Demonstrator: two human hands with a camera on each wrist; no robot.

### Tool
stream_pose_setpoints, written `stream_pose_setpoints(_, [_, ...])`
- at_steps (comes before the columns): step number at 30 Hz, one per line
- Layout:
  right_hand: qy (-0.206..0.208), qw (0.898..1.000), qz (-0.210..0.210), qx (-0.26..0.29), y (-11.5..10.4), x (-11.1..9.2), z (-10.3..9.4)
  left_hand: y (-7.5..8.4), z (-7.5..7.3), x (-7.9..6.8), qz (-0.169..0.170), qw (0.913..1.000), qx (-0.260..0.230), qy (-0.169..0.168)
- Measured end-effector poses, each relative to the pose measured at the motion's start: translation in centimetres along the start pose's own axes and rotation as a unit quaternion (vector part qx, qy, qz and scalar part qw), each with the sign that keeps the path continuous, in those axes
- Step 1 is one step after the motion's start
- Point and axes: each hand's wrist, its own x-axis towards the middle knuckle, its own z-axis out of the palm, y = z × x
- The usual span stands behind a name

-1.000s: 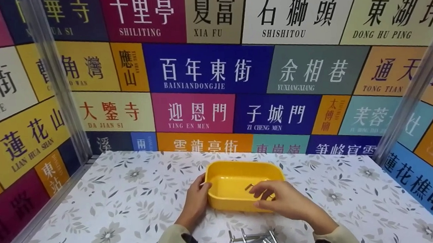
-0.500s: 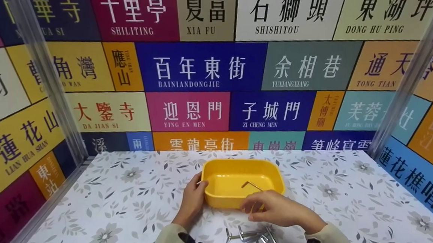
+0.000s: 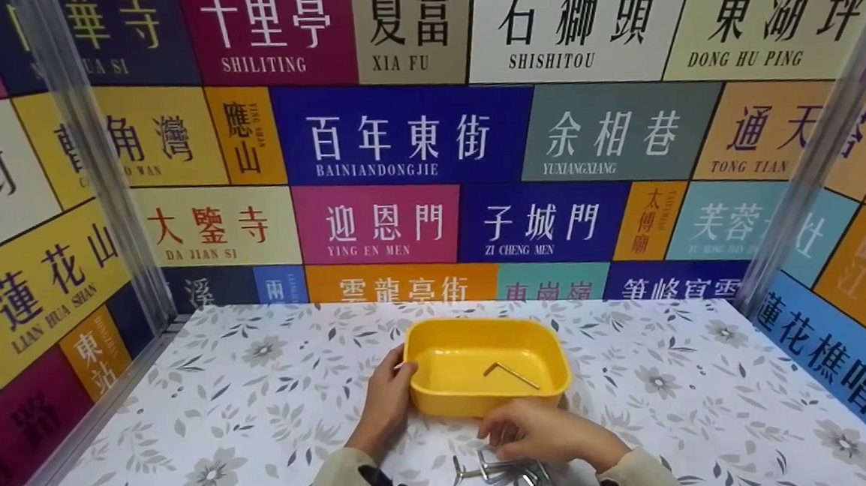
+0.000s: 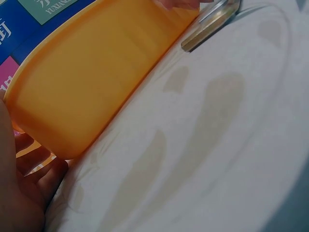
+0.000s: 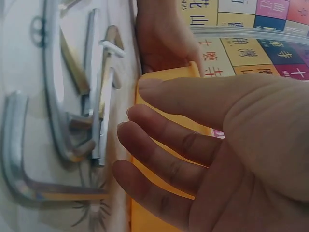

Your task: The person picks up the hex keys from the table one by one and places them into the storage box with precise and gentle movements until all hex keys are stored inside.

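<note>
A yellow plastic box point(image 3: 458, 405) sits on the table, one L-shaped hex key point(image 3: 512, 375) lying inside it. My left hand point(image 3: 388, 396) grips the box's left end, thumb at the rim and fingers along the outside; in the left wrist view those fingers point(image 4: 36, 162) bend around its corner. In front of the box, my right hand point(image 3: 538, 432) hovers with loosely bent fingers and holds nothing. Just below it lies a loose pile of several metal hex keys point(image 3: 492, 468). Seen from the right wrist, the pile point(image 5: 99, 96) is beside the fingertips, apart from them.
The table point(image 3: 263, 419) wears a white cloth with grey leaves and flowers. Panels of coloured place-name signs point(image 3: 404, 139) stand behind and at both sides. Clear corner posts point(image 3: 806, 190) rise at the back left and right.
My right hand has withdrawn from inside the box toward the hex key pile, leaving the hex key in the box uncovered. The left hand stays on the box's end.
</note>
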Motion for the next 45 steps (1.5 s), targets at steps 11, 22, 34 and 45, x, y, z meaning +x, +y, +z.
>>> stream_pose_setpoints(11, [0.01, 0.999, -0.021, -0.03, 0.47, 0.34, 0.58, -0.27, -0.15, 0.06, 0.033, 0.9995, 0.002, 0.001])
stream_pose_setpoints(22, [0.022, 0.999, -0.014, -0.039, 0.43, 0.47, 0.79, -0.38, -0.19, 0.17, 0.01, 0.9999, -0.002, -0.003])
stream_pose_setpoints(34, [0.028, 0.996, 0.017, -0.081, 0.35, 0.44, 0.71, -0.24, -0.16, 0.04, 0.02, 0.9998, -0.001, -0.002])
stream_pose_setpoints(45, [0.032, 0.996, 0.016, -0.083, 0.32, 0.46, 0.79, -0.26, -0.26, 0.06, 0.033, 0.9994, -0.004, -0.003])
